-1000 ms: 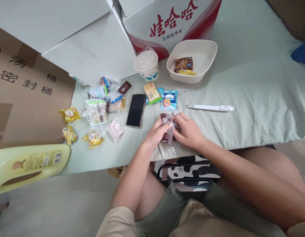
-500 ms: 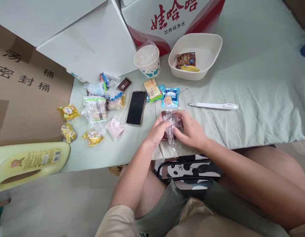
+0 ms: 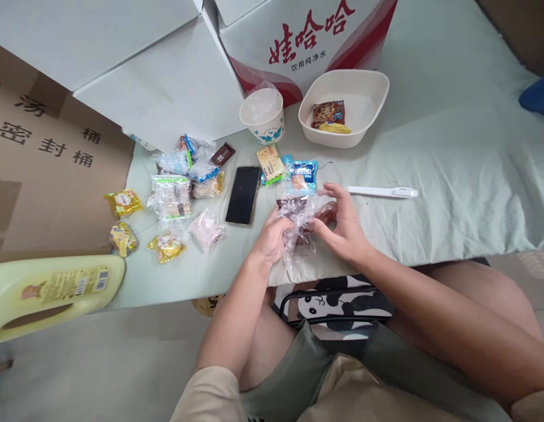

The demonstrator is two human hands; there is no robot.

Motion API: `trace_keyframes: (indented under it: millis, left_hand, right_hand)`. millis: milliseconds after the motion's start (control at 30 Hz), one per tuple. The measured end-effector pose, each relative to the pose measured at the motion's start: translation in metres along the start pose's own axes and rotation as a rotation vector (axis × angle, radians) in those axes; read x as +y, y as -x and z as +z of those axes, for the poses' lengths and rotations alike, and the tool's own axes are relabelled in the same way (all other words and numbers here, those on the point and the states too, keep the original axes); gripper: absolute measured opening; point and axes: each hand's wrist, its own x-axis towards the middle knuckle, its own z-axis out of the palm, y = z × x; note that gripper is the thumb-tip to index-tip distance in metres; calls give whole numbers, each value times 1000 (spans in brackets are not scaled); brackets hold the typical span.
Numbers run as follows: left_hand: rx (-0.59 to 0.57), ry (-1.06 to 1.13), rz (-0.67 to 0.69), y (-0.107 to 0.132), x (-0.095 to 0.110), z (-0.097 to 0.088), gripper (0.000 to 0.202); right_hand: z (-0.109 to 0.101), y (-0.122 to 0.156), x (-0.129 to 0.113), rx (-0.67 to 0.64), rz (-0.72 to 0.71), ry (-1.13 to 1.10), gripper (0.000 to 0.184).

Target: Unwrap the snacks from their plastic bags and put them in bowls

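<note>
My left hand (image 3: pixel 272 237) is closed around a dark reddish-brown snack packet (image 3: pixel 293 202) covered in crinkled clear plastic film (image 3: pixel 293 225). On the packet's other side, my right hand (image 3: pixel 344 225) has its index finger raised and its thumb at the film's edge; lower fingers curl behind the film, partly hidden. Just beyond my hands lie a blue-and-white snack packet (image 3: pixel 303 176) and a cream biscuit packet (image 3: pixel 269 163). A white pen-like cutter (image 3: pixel 381 191) rests to the right of my right hand, and a black phone (image 3: pixel 243 195) lies left of my left hand.
A white bowl (image 3: pixel 377 111) holding a brown and a yellow packet stands behind, beside a paper cup (image 3: pixel 263 126) stuffed with clear plastic. Several wrapped snacks (image 3: pixel 170 196) lie at left. White boxes (image 3: pixel 166 88) and a yellow jug (image 3: pixel 56 287) border the cloth-covered surface.
My right hand has shifted slightly right, and its index finger has lifted off the packet. My left hand and the wrapped packet have moved a little to the left.
</note>
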Motion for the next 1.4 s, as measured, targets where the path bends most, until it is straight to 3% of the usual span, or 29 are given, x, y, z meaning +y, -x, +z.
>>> trace_keyframes:
  millis: [100,167,267,433,533,733,1000,1133,1300,1400]
  left_hand:
    - [22,3,-8,-1,-2,-1,48]
    - [30,6,17,-3,-4,-1,46]
    - [38,-11,93,-6,-8,0,50]
    - [93,-17,180,-9,-9,1,52]
    - [98,62,129,-8,-4,-1,52]
    - [-87,202,2,-3,9,-5,49]
    - [135,133,98,-12,2,-6,35]
    - [164,127,147,-13,5,-9,36]
    - [81,230,55,-8,14,-13,48]
    - [144,223,63,-11,12,-16,43]
  right_hand:
    - [-2,-2,-3,48,-71,109,16]
    - [-2,-3,-5,105,-168,187,7]
    - [-1,0,-7,82,-268,266,10]
    - [5,3,-4,-82,-288,319,13]
    - [6,2,0,-96,-278,348,15]
    - [7,1,6,-50,-264,415,19]
    - [1,5,-3,-53,-521,437,15]
    - [-4,9,-8,-78,-621,412,16]
    - [-8,8,-10,-106,-610,317,15]
    - [-8,6,-9,-102,-551,245,17]
